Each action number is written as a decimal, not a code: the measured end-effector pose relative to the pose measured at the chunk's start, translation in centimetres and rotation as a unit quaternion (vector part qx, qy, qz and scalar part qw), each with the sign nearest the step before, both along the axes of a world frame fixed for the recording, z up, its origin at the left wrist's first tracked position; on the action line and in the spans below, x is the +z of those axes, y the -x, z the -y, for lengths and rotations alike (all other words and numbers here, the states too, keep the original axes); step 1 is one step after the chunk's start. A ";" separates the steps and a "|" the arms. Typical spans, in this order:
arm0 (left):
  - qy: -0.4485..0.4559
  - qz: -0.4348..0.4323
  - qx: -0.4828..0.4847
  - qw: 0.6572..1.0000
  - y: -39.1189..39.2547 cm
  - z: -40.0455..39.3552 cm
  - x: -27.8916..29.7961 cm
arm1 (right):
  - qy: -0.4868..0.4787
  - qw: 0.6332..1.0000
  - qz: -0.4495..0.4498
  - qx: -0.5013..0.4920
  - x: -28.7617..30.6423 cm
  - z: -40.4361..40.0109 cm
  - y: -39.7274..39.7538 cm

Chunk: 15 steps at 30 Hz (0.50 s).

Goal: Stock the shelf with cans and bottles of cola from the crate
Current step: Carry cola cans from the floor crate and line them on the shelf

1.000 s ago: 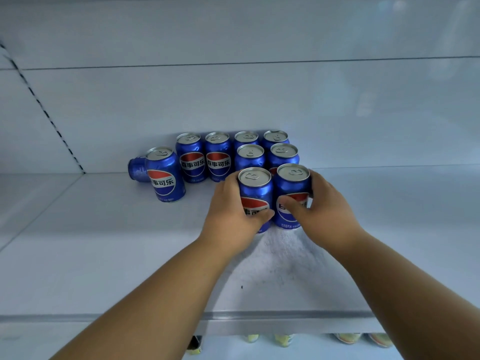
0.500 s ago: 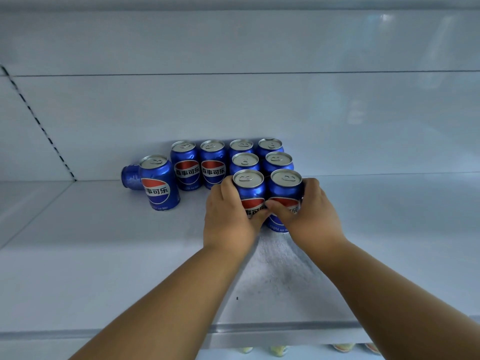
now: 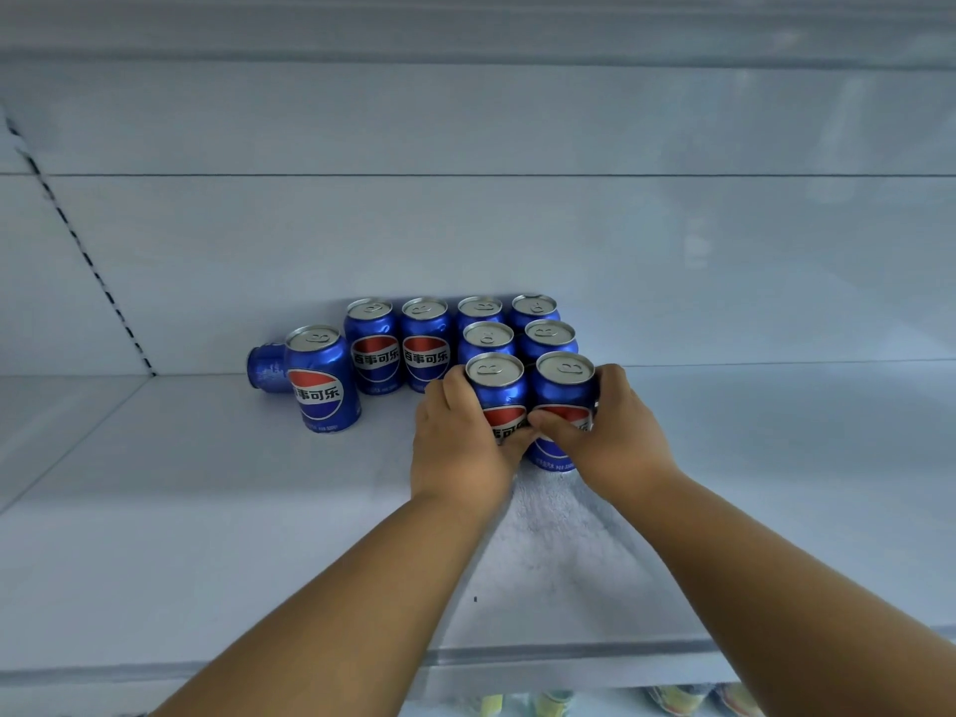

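Two blue cola cans stand side by side on the white shelf (image 3: 207,509). My left hand (image 3: 458,447) grips the left can (image 3: 496,390) and my right hand (image 3: 615,437) grips the right can (image 3: 564,385). Both cans sit directly in front of a cluster of several upright blue cans (image 3: 486,328) near the back wall. A separate upright can (image 3: 320,377) stands off to the left, with another can (image 3: 266,367) lying on its side behind it. The crate and any bottles are out of view.
The shelf's back wall (image 3: 672,276) rises just behind the cans. A perforated upright (image 3: 83,251) runs along the left. The shelf's front lip (image 3: 569,659) lies below my forearms, and yellowish packages (image 3: 677,698) show on the level beneath.
Both hands have pushed their two cans a little farther back toward the cluster. The view has shifted slightly, so the shelf sits lower in the picture.
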State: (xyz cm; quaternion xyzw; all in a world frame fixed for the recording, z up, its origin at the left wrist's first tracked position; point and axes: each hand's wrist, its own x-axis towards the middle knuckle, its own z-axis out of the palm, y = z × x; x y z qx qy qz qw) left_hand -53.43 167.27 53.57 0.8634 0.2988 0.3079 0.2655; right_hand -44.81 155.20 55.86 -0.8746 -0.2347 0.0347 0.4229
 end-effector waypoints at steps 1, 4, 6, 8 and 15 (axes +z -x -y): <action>0.002 -0.001 0.000 1.000 0.0 0.0 0.0 | -0.001 1.000 -0.001 -0.001 0.1 0.0 0.1; 0.021 0.003 -0.002 1.000 0.0 -0.1 0.3 | -0.013 1.000 -0.006 -0.003 0.2 0.1 0.4; 0.054 0.018 -0.008 0.998 0.2 0.0 0.3 | -0.026 0.999 -0.020 -0.009 0.2 0.2 0.8; 0.057 0.051 0.003 0.997 1.0 1.0 0.3 | -0.040 0.999 -0.023 -0.029 0.0 0.5 1.6; -0.030 0.219 -0.011 0.975 3.2 6.6 2.4 | -0.086 0.992 0.065 -0.067 1.1 4.7 3.7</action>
